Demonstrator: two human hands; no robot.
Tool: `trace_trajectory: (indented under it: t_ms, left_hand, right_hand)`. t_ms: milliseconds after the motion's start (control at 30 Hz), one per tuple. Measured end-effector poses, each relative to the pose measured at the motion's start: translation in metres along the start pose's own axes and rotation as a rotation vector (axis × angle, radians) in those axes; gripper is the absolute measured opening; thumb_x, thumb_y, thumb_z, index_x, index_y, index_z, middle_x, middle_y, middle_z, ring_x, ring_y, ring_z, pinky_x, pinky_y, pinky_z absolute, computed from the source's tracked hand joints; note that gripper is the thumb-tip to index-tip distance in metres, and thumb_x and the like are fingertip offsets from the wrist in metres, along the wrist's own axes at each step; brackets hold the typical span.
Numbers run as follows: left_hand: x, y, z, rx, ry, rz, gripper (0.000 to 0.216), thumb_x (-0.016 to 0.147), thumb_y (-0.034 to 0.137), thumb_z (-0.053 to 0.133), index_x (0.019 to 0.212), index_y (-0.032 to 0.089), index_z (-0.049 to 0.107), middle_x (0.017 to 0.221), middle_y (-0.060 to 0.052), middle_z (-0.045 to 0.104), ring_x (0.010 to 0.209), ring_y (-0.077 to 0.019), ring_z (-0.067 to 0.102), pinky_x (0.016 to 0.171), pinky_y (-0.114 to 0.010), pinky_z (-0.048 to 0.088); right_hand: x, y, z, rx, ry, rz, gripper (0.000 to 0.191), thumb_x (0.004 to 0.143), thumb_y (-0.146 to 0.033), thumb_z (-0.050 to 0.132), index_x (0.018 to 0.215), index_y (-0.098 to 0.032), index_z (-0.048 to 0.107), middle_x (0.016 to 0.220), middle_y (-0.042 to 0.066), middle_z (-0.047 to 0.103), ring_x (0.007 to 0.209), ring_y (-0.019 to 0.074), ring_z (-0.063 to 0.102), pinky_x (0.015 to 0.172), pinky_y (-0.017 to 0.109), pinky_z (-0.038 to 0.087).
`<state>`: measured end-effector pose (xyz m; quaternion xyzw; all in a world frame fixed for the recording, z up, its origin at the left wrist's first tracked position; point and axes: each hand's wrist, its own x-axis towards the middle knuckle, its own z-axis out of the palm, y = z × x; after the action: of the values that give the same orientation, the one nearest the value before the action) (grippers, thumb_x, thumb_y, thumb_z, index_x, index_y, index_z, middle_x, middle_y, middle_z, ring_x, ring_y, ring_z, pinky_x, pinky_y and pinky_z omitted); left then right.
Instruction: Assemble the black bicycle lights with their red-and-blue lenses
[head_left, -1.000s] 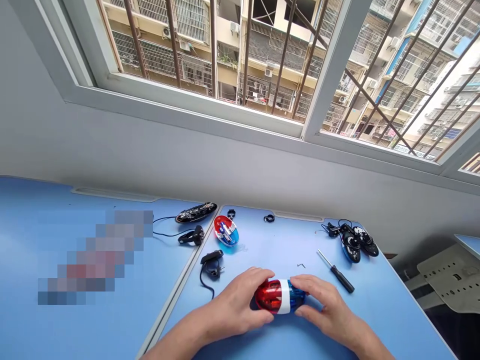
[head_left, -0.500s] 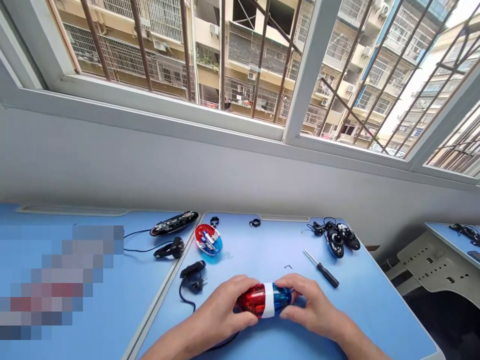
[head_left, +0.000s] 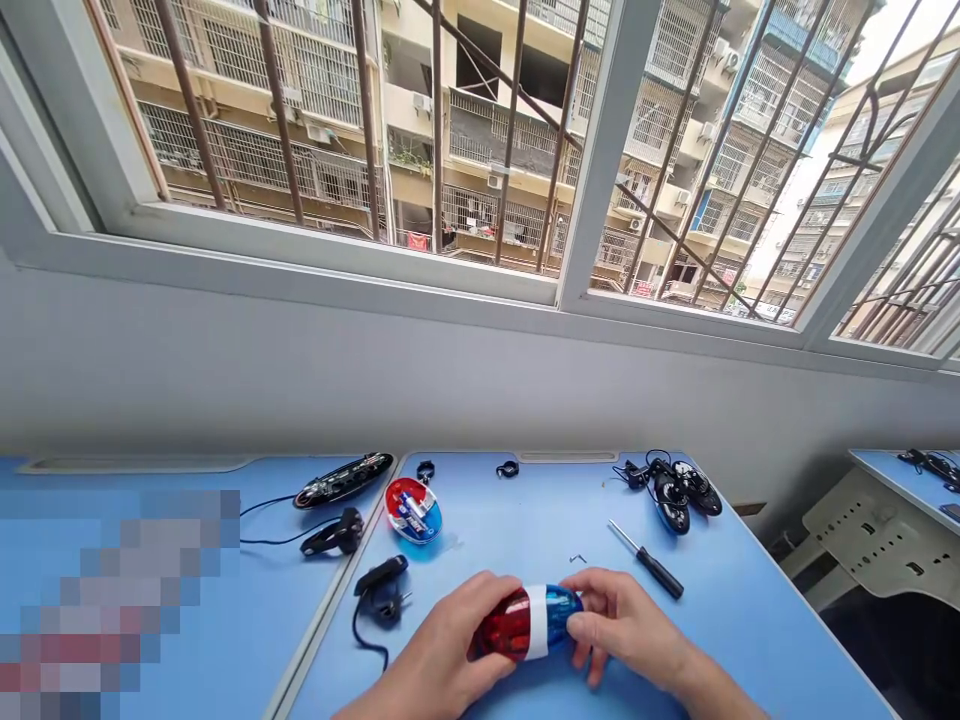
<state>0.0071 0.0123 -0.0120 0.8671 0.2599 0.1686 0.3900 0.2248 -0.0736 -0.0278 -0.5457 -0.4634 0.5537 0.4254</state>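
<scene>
Evidently, a white-banded red-and-blue light casing [head_left: 537,622] is held at the near side of the blue desk [head_left: 510,530], its red end gripped by the left hand [head_left: 459,640] and its blue end by the right hand [head_left: 628,622]. Beyond it, a screwdriver [head_left: 649,564] and an open red-and-blue shell [head_left: 430,529] are seen.

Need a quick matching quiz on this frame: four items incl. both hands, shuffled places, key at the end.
Things
1. left hand
2. right hand
3. screwdriver
4. batteries

Places
A. at the blue end of the banded lamp
B. inside the open red-and-blue shell
C. at the red end of the banded lamp
D. lying directly on the table

Pairs: 1-C, 2-A, 3-D, 4-B
</scene>
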Motion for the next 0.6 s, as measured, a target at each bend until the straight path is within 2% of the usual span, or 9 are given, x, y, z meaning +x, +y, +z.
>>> trace_trajectory:
  t_ms: [200,367,433,533,600]
  left_hand:
    - [0.0,-0.004,0.001,-0.089,-0.012,-0.054,0.041,0.061,0.013,0.055,0.1,0.022,0.062,0.093,-0.001,0.064,0.083,-0.0209,0.06,0.074,-0.029,0.046]
    - [0.003,-0.011,0.006,-0.476,0.005,-0.184,0.052,0.057,0.02,0.059,0.109,0.019,0.058,0.102,-0.005,0.065,0.091,-0.0254,0.063,0.079,-0.032,0.05]
    - [0.004,-0.012,0.005,-0.575,-0.01,-0.225,0.047,0.059,0.025,0.061,0.106,0.017,0.059,0.095,-0.004,0.066,0.088,-0.0251,0.063,0.077,-0.032,0.05]
    - [0.004,-0.009,0.0,-0.514,0.012,-0.208,0.028,0.062,0.024,0.06,0.088,0.017,0.063,0.08,0.0,0.061,0.077,-0.0212,0.06,0.068,-0.028,0.048]
    - [0.002,-0.005,-0.004,-0.385,0.066,-0.17,0.022,0.063,0.022,0.061,0.084,0.018,0.065,0.079,0.001,0.059,0.072,-0.0191,0.058,0.065,-0.026,0.047]
  right_hand:
    - [0.002,0.001,0.004,0.08,0.034,0.013,0.056,0.058,-0.054,0.083,0.088,-0.01,0.065,0.058,-0.001,0.06,0.049,0.0114,0.061,0.038,0.019,0.049]
    - [0.003,-0.001,0.007,0.149,0.04,-0.037,0.053,0.055,-0.048,0.087,0.087,-0.011,0.067,0.062,0.0,0.062,0.052,0.0116,0.061,0.04,0.019,0.05]
    - [0.003,-0.002,0.007,0.162,0.043,-0.051,0.05,0.054,-0.044,0.088,0.086,-0.012,0.068,0.065,0.0,0.063,0.055,0.0119,0.062,0.042,0.019,0.051]
    - [0.002,-0.002,0.006,0.182,0.045,-0.102,0.044,0.055,-0.036,0.09,0.088,-0.014,0.07,0.069,-0.001,0.064,0.059,0.0109,0.06,0.046,0.019,0.052]
    - [0.002,0.0,0.005,0.196,0.031,-0.142,0.043,0.055,-0.032,0.09,0.091,-0.016,0.071,0.072,-0.001,0.066,0.061,0.0103,0.059,0.048,0.02,0.053]
